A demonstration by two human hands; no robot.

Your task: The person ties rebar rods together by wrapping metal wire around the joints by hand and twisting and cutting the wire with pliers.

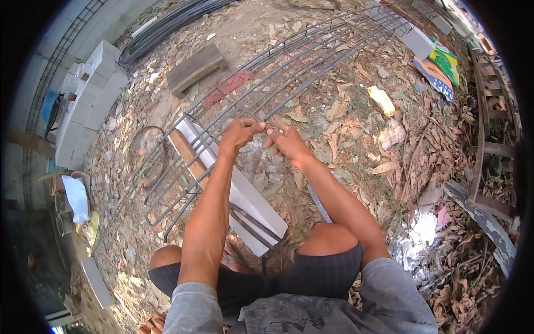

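My left hand [241,135] and my right hand [288,146] meet at the near side of a long steel rebar cage [267,92]. Fingers of both hands are pinched together close to one of the bars. Whatever lies between the fingertips is too small to make out. Under the cage's near end, a pale grey block [245,189] lies on the ground between my knees, with a strip of wood [188,155] alongside it. Two dark rods [253,224] cross the block's near end.
Leaf litter covers the ground. A grey concrete piece [196,69] lies beyond the cage. White blocks [92,106] are stacked at left, near a bundle of black rods [167,28]. A wooden ladder-like frame [479,128] stands right, with colourful bags [439,69] farther back.
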